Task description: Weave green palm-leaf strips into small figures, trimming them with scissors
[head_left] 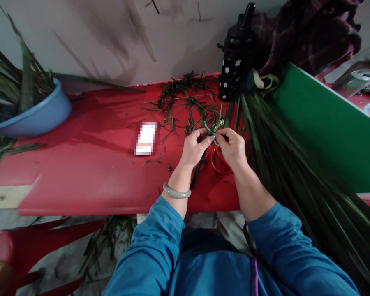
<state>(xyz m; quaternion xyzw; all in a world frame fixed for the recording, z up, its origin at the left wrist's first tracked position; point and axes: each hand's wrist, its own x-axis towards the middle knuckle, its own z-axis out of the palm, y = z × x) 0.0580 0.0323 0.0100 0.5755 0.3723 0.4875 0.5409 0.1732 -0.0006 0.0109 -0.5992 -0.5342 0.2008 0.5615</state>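
Observation:
Over the red table (95, 172), my left hand (195, 147) pinches a small piece of folded green leaf (214, 128) from the left side. My right hand (232, 146) grips the same leaf piece from the right, its fingertips almost touching those of my left hand. A thin stem rises from the leaf piece. Red scissor handles (218, 161) lie beneath and between the hands. A long green strip hangs down below my left hand. Cut leaf scraps (172, 96) are scattered behind the hands.
A blue basin (46, 115) of long leaves stands at the left. Left of my hands lies a blurred phone (146, 139). A black flowered bottle (234, 61) stands at the back. Long leaves (274, 164) and a green board (323, 131) are at the right.

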